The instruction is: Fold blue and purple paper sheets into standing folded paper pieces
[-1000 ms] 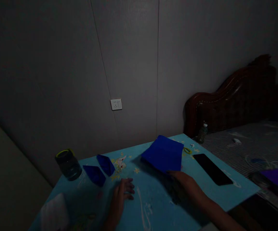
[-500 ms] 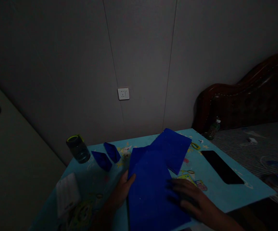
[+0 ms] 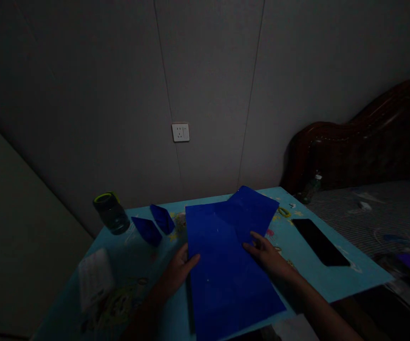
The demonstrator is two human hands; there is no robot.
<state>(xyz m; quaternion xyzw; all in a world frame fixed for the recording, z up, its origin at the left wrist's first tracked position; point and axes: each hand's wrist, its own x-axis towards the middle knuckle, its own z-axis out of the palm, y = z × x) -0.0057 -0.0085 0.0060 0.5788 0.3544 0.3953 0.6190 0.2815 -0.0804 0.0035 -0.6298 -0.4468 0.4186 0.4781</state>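
A large blue sheet (image 3: pixel 226 274), which looks like paper, lies toward the front of the table. My left hand (image 3: pixel 181 269) grips its left edge, thumb on top and the other fingers underneath. At the sheet's right edge is my right hand (image 3: pixel 266 253), thumb and forefinger apart and touching or just over the blue surface; its other fingers are partly hidden. Another blue sheet (image 3: pixel 258 203) lies behind, partly covered by the first. Left of them stand two small folded blue paper pieces (image 3: pixel 162 219).
The light-blue patterned table (image 3: pixel 336 282) carries a dark cup with a lime rim (image 3: pixel 112 215), a whitish case-like object (image 3: pixel 95 277), a black flat phone-like slab (image 3: pixel 320 242) and a yellow loop-shaped handle (image 3: pixel 284 211). A bed with a dark headboard (image 3: pixel 361 147) is at right.
My right hand has moved up and left to the sheet's right edge. The front sheet's upper part has spread out flatter, covering more of the sheet behind. My left hand keeps its grip.
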